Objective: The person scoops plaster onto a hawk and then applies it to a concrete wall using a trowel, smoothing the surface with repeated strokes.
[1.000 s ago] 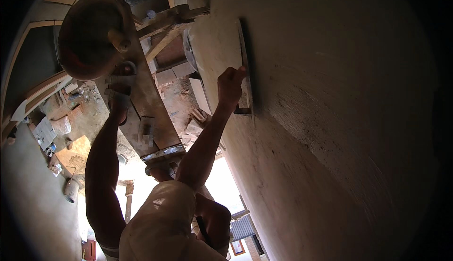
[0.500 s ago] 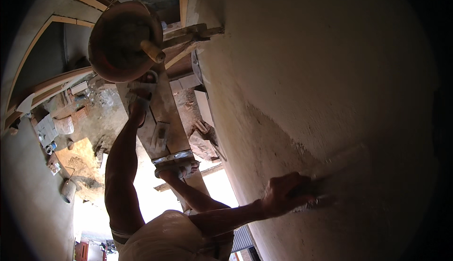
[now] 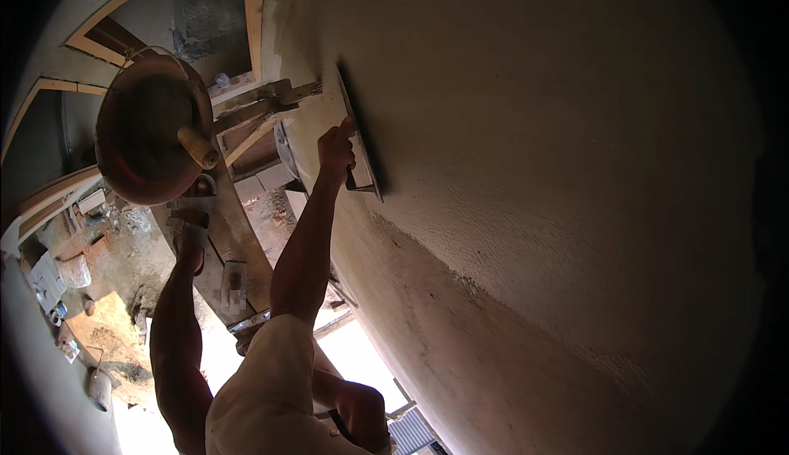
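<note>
1. Trowel (image 3: 359,144): we hold it by its handle in our right hand (image 3: 335,147), its long flat blade pressed against the plastered wall (image 3: 526,151), up near the top of the smooth coat.
2. Nearest to us, our pale shirt (image 3: 263,397) fills the lower middle, and both bare forearms rise out of it.
3. Our right arm reaches up and to the right; the right hand is closed around the trowel's grip, fingers curled, knuckles toward us.
4. Our left arm goes up on the left side. We cannot make out the left hand (image 3: 191,233) clearly; it sits just under the hawk (image 3: 148,130), and we cannot tell how it grips.
5. The hawk is a round, dark, mortar-stained board with a pale peg handle (image 3: 197,147) sticking out toward us.
6. On the wall, below the trowel, the surface turns rough and darker along a ragged edge.
7. Between the arms we see a wooden plank (image 3: 238,241) of the scaffold.
8. Farther off, at lower left, lies the dusty ground (image 3: 107,323) with rubble, sacks and a sunlit patch.
</note>
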Motion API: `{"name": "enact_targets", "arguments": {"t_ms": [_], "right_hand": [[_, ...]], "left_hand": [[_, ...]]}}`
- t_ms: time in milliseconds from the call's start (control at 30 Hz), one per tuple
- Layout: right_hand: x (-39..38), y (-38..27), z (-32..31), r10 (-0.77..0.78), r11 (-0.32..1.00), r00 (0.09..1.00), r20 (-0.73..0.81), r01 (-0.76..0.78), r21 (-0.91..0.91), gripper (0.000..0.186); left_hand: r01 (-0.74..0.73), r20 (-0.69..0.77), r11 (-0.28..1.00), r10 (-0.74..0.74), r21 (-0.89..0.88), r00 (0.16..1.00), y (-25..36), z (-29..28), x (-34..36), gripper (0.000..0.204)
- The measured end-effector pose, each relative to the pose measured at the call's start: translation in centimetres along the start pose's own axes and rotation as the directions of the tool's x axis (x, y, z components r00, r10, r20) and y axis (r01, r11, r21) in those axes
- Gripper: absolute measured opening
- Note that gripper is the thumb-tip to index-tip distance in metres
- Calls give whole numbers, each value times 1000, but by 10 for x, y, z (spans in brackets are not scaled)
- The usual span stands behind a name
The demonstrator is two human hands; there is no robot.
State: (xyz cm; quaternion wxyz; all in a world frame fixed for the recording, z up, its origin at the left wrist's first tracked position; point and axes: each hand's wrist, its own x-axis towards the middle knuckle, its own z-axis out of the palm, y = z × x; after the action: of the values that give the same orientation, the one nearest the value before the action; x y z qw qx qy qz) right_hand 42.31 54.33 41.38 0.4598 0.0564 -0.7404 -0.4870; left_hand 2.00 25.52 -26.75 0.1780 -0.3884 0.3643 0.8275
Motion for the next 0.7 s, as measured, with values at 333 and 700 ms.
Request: {"name": "enact_targets", "arguments": {"t_ms": [333, 700], "right_hand": [[51, -34, -10, -92, 995, 983, 162, 83, 63, 26], [49, 28, -21, -65, 467, 927, 369, -299, 832, 24]], "left_hand": [[-559, 218, 798, 518, 225, 827, 163, 177, -348, 39], [-836, 554, 516, 647, 186, 523, 202, 285, -658, 38]]}}
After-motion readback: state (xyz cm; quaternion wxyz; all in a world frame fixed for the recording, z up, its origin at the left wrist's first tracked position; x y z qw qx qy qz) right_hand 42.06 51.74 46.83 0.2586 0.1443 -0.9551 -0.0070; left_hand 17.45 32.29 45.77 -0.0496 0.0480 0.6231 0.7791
